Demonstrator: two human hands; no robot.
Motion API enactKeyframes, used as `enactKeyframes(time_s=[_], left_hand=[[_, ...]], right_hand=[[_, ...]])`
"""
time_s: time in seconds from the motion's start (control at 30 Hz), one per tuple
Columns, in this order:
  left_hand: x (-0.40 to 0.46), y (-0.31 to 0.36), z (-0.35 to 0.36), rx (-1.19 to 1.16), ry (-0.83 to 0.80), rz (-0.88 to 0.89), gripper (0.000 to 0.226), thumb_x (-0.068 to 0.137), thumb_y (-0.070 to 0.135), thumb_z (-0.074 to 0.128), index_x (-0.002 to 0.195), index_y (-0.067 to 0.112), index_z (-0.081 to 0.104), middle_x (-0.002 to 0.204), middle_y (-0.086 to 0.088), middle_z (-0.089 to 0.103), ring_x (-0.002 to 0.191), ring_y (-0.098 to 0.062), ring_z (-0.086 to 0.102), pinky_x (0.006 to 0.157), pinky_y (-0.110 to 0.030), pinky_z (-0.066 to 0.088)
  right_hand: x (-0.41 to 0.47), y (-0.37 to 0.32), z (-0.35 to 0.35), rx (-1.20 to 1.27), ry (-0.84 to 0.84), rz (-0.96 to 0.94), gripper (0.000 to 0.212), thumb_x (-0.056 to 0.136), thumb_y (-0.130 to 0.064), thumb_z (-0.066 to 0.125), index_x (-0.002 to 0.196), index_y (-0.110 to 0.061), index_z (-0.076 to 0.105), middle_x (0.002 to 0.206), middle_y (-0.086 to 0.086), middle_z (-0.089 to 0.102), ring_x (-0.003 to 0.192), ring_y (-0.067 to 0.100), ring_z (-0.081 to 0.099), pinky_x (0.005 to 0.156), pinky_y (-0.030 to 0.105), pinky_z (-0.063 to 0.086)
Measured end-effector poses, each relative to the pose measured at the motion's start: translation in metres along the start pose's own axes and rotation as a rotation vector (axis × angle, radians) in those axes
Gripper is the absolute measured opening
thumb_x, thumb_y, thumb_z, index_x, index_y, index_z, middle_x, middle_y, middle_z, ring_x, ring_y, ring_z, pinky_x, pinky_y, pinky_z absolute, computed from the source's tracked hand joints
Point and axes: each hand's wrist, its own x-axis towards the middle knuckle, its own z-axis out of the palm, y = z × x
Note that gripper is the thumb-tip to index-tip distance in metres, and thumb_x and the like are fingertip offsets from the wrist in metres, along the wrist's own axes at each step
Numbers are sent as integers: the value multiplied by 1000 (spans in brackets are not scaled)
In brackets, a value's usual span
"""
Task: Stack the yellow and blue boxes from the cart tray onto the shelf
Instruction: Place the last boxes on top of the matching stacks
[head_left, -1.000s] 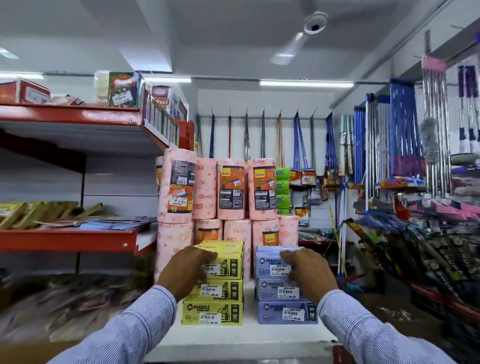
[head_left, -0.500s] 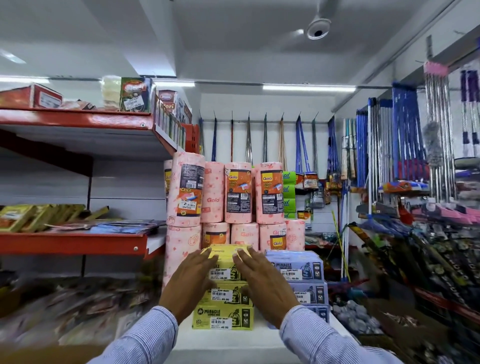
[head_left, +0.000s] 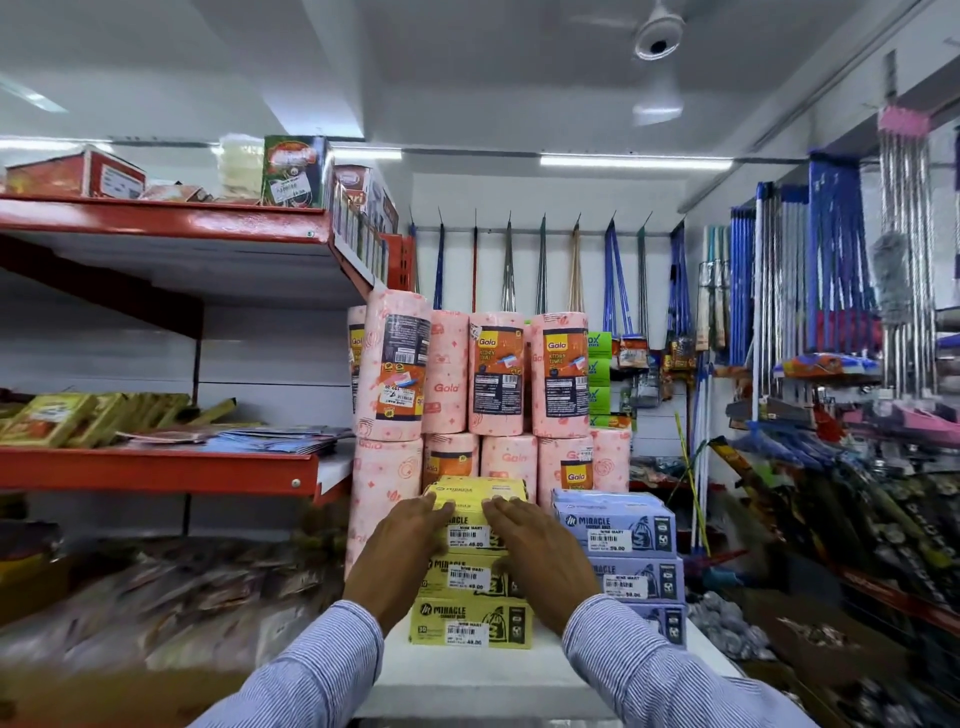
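Observation:
Three yellow boxes (head_left: 470, 626) stand stacked on a white shelf (head_left: 467, 680). Right beside them is a stack of three blue boxes (head_left: 615, 530). My left hand (head_left: 400, 556) lies flat against the left front of the yellow stack, fingertips on the top box. My right hand (head_left: 537, 553) lies flat against its right front, fingertips on the same box. Neither hand wraps around a box. The middle yellow box is mostly hidden by my hands.
Pink kitchen towel rolls (head_left: 452, 374) stand in two tiers directly behind both stacks. Red shelves (head_left: 156, 470) with packets run along the left. Brooms and mops (head_left: 831, 291) hang on the right, with cluttered goods below them.
My right hand left the blue stack and moved left onto the yellow stack beside my left hand. Both hands slid up to the top yellow box.

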Motion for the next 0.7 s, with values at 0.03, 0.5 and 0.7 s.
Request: enactKeyframes(time_s=[0.03,0.5,0.7], left_hand=[[0,0,1,12,1,8,46,95,10,62,139,21,54,148,-10,52,132,-26,51,106,-40,49],[-25,31,18,445,132,345,82,94,45,52,157,12,12,167,-16,3,154,-37,-3,118,-66,6],[-14,77,49,487,63,424,77,96,47,41,156,8,14,167,-15,9,154,-34,-1,115,-68,8]], right_hand=[[0,0,0,3,1,3,75,85,-19,71,147,-15,28,152,7,39,138,25,36,112,39,32],[-52,22,-20,-252,152,47,86,88,-53,56,152,-18,9,161,16,-3,145,42,-8,116,62,8],[-87,72,-32,-302,99,162,86,86,-53,59,151,-18,16,161,17,5,145,43,-3,111,68,10]])
